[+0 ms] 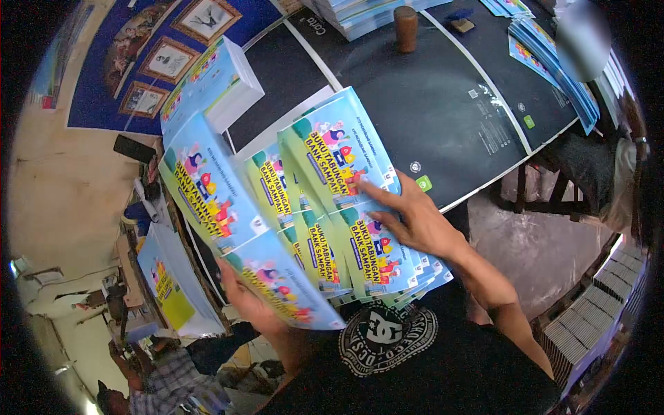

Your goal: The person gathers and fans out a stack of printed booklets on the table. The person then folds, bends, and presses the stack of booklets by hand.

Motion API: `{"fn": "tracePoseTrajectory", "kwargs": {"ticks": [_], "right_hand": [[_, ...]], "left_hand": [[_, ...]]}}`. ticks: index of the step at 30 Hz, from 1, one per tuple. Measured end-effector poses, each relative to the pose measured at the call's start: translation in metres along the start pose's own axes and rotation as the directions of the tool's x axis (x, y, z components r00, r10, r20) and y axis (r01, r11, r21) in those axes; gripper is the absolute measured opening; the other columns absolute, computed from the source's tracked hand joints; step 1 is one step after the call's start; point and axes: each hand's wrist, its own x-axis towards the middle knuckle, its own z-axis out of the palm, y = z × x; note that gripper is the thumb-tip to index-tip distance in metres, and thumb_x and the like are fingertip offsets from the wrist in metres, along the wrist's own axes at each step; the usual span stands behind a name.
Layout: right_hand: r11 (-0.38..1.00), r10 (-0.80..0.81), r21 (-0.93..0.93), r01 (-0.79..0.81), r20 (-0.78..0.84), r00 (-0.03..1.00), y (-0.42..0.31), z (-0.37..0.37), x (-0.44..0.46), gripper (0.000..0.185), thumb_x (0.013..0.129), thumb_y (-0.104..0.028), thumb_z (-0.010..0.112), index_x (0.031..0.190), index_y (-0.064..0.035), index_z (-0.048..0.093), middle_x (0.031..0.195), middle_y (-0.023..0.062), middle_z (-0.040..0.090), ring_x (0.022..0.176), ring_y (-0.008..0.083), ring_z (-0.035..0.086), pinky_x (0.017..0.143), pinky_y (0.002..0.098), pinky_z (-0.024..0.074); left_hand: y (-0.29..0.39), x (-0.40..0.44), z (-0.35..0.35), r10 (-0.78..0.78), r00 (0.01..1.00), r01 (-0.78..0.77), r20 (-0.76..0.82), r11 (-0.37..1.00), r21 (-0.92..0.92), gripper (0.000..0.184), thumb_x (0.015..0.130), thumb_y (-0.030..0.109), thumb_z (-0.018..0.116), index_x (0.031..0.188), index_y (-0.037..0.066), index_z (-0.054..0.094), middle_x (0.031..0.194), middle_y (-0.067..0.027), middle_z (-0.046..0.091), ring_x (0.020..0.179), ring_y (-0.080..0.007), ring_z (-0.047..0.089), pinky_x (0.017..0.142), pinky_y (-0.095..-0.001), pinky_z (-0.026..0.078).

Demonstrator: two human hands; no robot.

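My left hand [252, 301] grips the lower edge of a blue printed cover sheet [238, 232], held tilted at the left. Its fingers are partly hidden behind the sheet. The sheet bears two covers reading "Buku Tabungan Bank Sampah". Beside it, overlapping cover sheets [332, 155] with the same print are fanned out in front of my body. My right hand [422, 218] lies on their right side, thumb and index finger stretched apart on the top sheet. The remaining fingers of that hand are hard to make out.
A thick stack of printed sheets [235, 90] stands at the back left of the black tabletop [429, 104]. Farther back are another stack [353, 17] and a wooden cylinder [406, 31]. Bundled sheets [553, 69] lie at right. Another person [162, 377] is at lower left.
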Motion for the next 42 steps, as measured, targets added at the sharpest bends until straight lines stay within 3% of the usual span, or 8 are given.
{"fn": "tracePoseTrajectory", "kwargs": {"ticks": [1,2,9,19,25,29,33,42], "right_hand": [[1.0,0.004,-0.021,-0.004,0.022,1.0,-0.003,-0.001,0.001,0.046,0.098,-0.026,0.064,0.144,-0.0209,0.058,0.138,0.0361,0.048,0.126,0.0532,0.048,0.11,0.0519,0.0379],[0.999,0.009,-0.046,-0.007,0.042,0.999,-0.008,-0.004,0.002,0.042,0.099,-0.028,0.063,0.139,-0.0175,0.062,0.138,0.0357,0.048,0.127,0.0525,0.047,0.11,0.0518,0.0374],[0.985,0.071,0.151,-0.084,0.089,0.993,-0.019,-0.021,-0.001,0.051,0.096,-0.044,0.066,0.122,0.0,0.07,0.138,0.0306,0.052,0.131,0.0454,0.047,0.112,0.0501,0.0347],[0.982,0.035,0.183,-0.048,0.074,0.997,-0.004,-0.012,-0.002,0.051,0.094,-0.04,0.07,0.132,-0.0056,0.066,0.139,0.0252,0.054,0.13,0.0436,0.048,0.112,0.0489,0.0351],[0.97,0.109,0.228,-0.087,-0.089,0.99,-0.011,-0.008,-0.002,0.069,0.094,-0.033,0.071,0.153,-0.0121,0.044,0.14,0.0346,0.048,0.129,0.05,0.048,0.111,0.0514,0.0374],[0.997,-0.001,-0.076,0.007,0.069,0.998,-0.011,-0.007,-0.001,0.053,0.095,-0.032,0.068,0.144,-0.0143,0.059,0.139,0.0367,0.046,0.128,0.0523,0.047,0.11,0.0511,0.0384],[0.999,0.003,-0.044,-0.002,0.034,0.999,-0.008,-0.006,-0.004,0.043,0.099,-0.034,0.063,0.133,-0.0085,0.067,0.139,0.0349,0.048,0.127,0.0492,0.049,0.109,0.0487,0.0392],[0.974,0.103,0.202,-0.104,0.018,0.995,-0.016,-0.009,-0.001,0.046,0.092,-0.042,0.072,0.119,-0.0049,0.073,0.13,0.024,0.06,0.124,0.0404,0.052,0.108,0.0468,0.0385]], "left_hand": [[-0.007,-0.006,0.004,0.024,1.0,-0.024,0.017,0.999,0.025,0.042,0.111,0.033,0.04,0.128,0.0,0.058,0.114,-0.0139,0.068,0.1,-0.0221,0.069,0.087,-0.0363,0.057],[-0.018,-0.016,0.006,0.102,0.995,-0.103,0.021,0.944,0.314,0.039,0.11,0.032,0.041,0.124,0.0,0.059,0.111,-0.0125,0.068,0.096,-0.0196,0.069,0.084,-0.0335,0.057],[-0.08,-0.029,0.026,-0.24,0.961,0.197,0.14,0.943,0.267,0.042,0.11,0.031,0.041,0.125,-0.005,0.059,0.111,-0.0119,0.069,0.098,-0.0178,0.069,0.085,-0.0294,0.055],[-0.065,-0.021,0.02,-0.375,0.927,0.37,0.029,0.924,0.095,0.048,0.109,0.037,0.043,0.137,0.0,0.055,0.124,-0.0147,0.066,0.108,-0.0254,0.068,0.094,-0.0401,0.055],[-0.012,-0.006,0.0,-0.091,0.996,0.091,0.025,0.996,0.009,0.046,0.109,0.038,0.041,0.132,0.001,0.056,0.119,-0.0142,0.067,0.106,-0.026,0.069,0.091,-0.0419,0.057],[-0.011,-0.015,0.011,-0.006,0.999,0.003,0.042,0.997,0.079,0.043,0.111,0.035,0.038,0.128,0.0,0.057,0.115,-0.0126,0.067,0.101,-0.0233,0.069,0.087,-0.0388,0.058],[-0.078,-0.005,-0.02,-0.106,0.982,0.038,0.154,0.919,0.392,0.037,0.11,0.028,0.043,0.116,-0.002,0.064,0.099,-0.0081,0.069,0.09,-0.0165,0.07,0.079,-0.0305,0.057],[-0.075,-0.014,0.023,-0.379,0.897,0.343,0.229,0.922,0.182,0.044,0.109,0.03,0.046,0.13,-0.007,0.057,0.116,-0.0154,0.069,0.098,-0.0207,0.071,0.084,-0.0339,0.059]]}}
